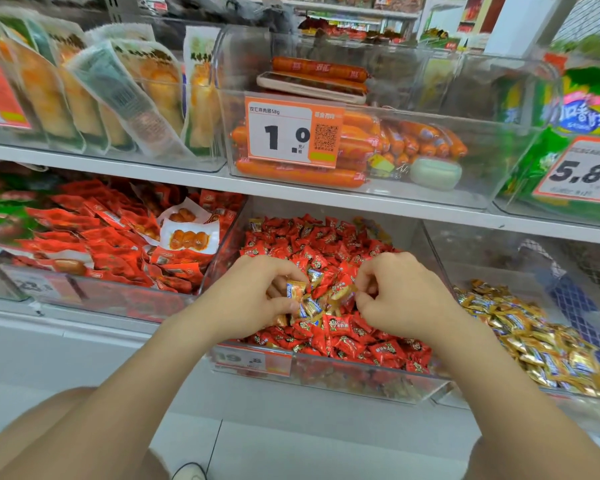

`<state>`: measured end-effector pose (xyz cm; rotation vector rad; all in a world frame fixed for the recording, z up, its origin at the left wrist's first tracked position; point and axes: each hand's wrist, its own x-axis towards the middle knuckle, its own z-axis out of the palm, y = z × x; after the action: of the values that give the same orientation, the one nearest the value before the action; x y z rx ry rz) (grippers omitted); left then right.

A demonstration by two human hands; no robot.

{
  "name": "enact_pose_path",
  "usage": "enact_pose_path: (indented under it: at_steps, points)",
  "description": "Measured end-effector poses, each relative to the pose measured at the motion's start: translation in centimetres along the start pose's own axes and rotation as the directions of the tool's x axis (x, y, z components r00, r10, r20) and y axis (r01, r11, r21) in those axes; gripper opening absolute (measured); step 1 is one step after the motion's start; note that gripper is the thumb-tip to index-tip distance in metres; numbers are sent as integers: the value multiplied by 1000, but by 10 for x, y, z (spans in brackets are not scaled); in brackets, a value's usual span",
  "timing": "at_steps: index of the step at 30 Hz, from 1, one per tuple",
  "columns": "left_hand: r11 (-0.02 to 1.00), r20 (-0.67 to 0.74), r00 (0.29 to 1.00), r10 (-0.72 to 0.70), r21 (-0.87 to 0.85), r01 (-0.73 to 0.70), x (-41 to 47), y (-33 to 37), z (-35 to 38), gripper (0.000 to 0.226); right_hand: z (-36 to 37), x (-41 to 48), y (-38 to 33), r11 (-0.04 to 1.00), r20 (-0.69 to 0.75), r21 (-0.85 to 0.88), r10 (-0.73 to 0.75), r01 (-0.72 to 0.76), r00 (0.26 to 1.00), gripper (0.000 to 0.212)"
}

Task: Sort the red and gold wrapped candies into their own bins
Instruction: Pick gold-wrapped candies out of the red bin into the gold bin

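Observation:
A clear bin [361,377] on the lower shelf is heaped with red wrapped candies [347,341]; a few gold wrapped candies [309,306] lie mixed into its middle. My left hand [253,292] rests on the heap, fingers closed around several gold candies. My right hand [399,292] is beside it, its fingertips pinching a gold wrapper at the pile's centre. To the right, a second clear bin [440,258] holds a pile of gold candies [541,344].
A bin of red snack packets [111,244] stands at the left. The shelf above carries orange sausages [298,174] behind a price tag [293,133], with green bags [568,133] at the right. My knees and white floor lie below.

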<state>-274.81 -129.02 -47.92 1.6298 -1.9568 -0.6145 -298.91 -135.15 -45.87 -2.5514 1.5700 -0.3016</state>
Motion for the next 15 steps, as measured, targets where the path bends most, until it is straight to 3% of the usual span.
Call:
enact_pose_path:
  at_steps: [5,8,10,15]
  points:
    - [1000,42,999,13,-6,-13,2,-3,1,29,11,7,-9,961,97,226,-183,158,978,25]
    - [997,19,1000,-2,-75,3,2,-1,-2,25,30,15,-15,949,67,148,-292,280,954,27]
    - [993,-11,999,-47,-111,46,3,3,-6,26,38,22,-15,954,47,109,-284,278,958,27]
    - [970,-38,979,-201,-149,193,1,5,-13,30,39,23,-20,920,39,165,-365,355,930,39]
